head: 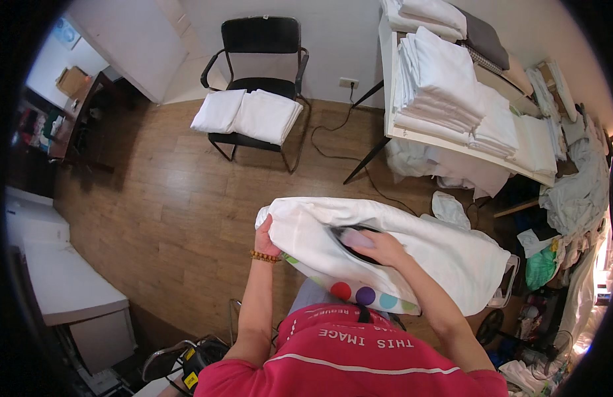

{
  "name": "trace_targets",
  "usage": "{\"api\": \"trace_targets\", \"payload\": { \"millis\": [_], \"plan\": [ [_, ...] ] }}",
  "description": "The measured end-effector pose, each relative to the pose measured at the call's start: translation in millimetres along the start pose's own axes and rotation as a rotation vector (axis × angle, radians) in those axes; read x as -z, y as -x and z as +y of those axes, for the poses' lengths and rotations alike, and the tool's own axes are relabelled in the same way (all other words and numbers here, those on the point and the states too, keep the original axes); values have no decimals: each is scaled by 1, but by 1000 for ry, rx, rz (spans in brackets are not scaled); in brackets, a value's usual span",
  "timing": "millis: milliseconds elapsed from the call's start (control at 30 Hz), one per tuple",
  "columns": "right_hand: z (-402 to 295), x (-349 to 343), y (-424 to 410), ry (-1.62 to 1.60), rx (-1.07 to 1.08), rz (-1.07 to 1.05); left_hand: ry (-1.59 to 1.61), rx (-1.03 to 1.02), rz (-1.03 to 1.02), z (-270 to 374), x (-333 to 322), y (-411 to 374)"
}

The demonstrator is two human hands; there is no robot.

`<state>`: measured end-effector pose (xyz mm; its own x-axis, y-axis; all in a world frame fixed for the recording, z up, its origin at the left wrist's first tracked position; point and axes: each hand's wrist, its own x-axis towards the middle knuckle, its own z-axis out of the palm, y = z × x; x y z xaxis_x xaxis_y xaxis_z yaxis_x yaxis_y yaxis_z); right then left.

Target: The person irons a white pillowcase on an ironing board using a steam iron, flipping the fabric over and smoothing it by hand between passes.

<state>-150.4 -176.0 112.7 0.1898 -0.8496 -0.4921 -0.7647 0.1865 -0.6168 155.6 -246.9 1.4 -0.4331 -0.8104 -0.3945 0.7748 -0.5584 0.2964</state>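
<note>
A white cloth [450, 248] lies draped over an ironing board [410, 306], whose cover with coloured dots shows along the near edge. At the board's left end, my left hand [266, 238], with a beaded bracelet at the wrist, grips the edge of the cloth. Around the handle of a clothes iron [343, 235] my right hand [383, 248] is closed; the iron rests on the cloth near the middle of the board and looks blurred. Its soleplate is hidden.
Folded white cloths [269, 116] lie on a black armchair [261, 37] ahead. Stacked white linens [443, 74] fill a white table [425, 141] at the upper right. A power cord [336, 157] crosses the wood floor. A fan [490, 325] and piled fabric [579, 188] stand at the right.
</note>
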Motion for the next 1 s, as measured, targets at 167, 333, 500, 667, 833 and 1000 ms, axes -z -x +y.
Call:
{"api": "trace_targets", "payload": {
  "millis": [167, 333, 500, 667, 833, 1000],
  "plan": [
    [-64, -35, -57, 3, 85, 113, -56, -28, 78, 10, 12, -1],
    [-49, -31, -41, -11, 14, 128, -35, -24, 115, 14, 13, -3],
    [35, -3, 53, -96, -109, 146, -66, 7, 127, 10, 10, 1],
    [80, -3, 85, -65, -137, 165, -304, 127, 193, 6, 21, 11],
    [27, -23, 21, -22, -15, 103, -463, 180, 346, 6, 33, 10],
    [6, -29, 7, -63, 40, 175, -525, 385, 367, 15, 15, 12]
  ]
}}
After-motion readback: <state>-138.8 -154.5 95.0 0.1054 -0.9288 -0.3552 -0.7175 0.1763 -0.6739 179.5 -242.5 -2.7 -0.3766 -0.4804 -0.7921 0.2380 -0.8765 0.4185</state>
